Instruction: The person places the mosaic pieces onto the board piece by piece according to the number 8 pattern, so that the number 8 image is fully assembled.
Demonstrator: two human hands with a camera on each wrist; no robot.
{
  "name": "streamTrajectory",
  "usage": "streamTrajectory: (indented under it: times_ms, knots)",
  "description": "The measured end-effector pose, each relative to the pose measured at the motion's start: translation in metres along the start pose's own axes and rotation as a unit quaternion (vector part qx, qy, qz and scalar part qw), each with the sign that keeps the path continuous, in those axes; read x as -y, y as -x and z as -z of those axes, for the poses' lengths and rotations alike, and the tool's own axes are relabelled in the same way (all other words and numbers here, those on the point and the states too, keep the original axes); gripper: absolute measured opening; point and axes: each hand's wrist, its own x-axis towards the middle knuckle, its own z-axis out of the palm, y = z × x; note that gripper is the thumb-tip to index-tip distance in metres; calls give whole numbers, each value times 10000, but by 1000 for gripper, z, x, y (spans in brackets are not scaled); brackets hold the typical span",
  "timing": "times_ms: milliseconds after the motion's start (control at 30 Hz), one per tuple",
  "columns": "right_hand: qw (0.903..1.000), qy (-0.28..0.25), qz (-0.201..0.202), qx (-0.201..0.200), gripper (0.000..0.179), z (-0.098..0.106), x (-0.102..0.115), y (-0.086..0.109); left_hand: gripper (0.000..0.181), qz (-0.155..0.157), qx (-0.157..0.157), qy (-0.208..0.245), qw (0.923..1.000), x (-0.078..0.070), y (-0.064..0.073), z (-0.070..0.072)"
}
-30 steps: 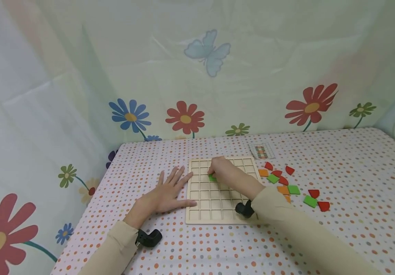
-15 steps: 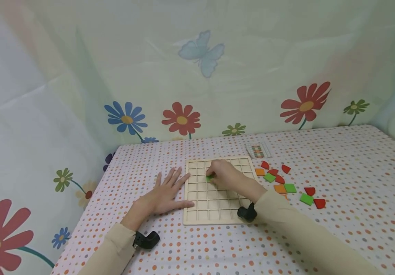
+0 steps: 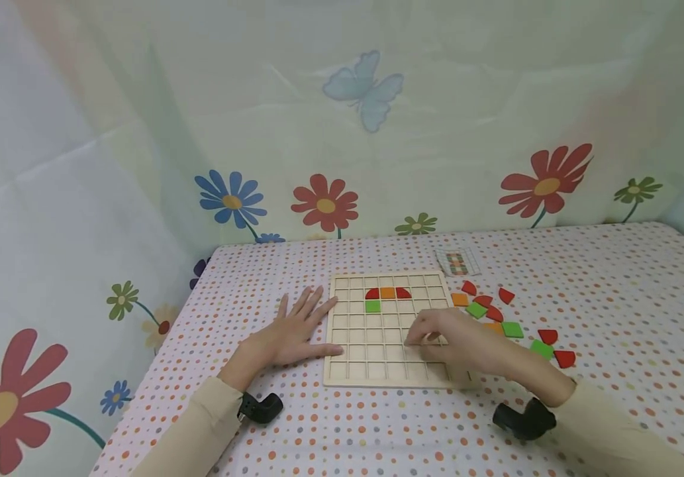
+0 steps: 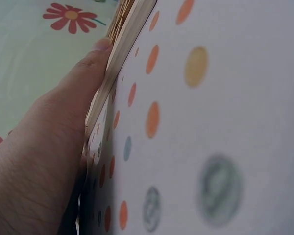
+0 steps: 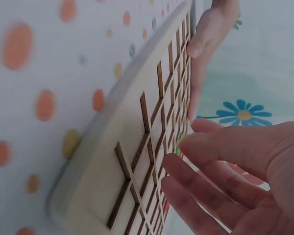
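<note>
A wooden grid board [image 3: 356,371] lies on the table. Set in its cells are an orange square [image 3: 387,293] between two red quarter-round pieces [image 3: 373,293], with a green square [image 3: 373,306] just below the left red one. Flat at the board's left side, my left hand [image 3: 294,334] has its fingers spread; in the left wrist view its thumb [image 4: 90,63] rests on the board's edge. My right hand [image 3: 457,334] hovers over the right part of the board, its fingers loosely bent, with nothing showing between them in the right wrist view.
Right of the board lie loose pieces: red quarter-rounds [image 3: 565,359], green squares [image 3: 512,330] and orange squares [image 3: 459,300]. A small printed pattern card [image 3: 457,262] lies behind the board's right corner. A flowered curtain [image 3: 246,119] hangs behind the dotted table.
My right hand has let go of the green square, which now sits in a cell, and has moved right and toward me. The left hand stays at the board's edge.
</note>
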Motion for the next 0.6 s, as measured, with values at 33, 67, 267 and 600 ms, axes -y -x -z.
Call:
streamTrajectory:
  times_ms: [33,67,267,600]
  knots:
    - [10000,-5,-17,13,18,1,0,7,96,5,3,-14,10000,0,0,0]
    - [10000,-29,-44,13,17,2,-1,13,96,18,10,-43,10000,-1,0,0]
    - [9983,202,-276,-463,22,32,-15,55,99,65,53,-89,9999,-2,-4,-1]
    - [9910,683,-962,-635,29,54,-59,76,99,-9,-7,-21,10000,1,-4,-4]
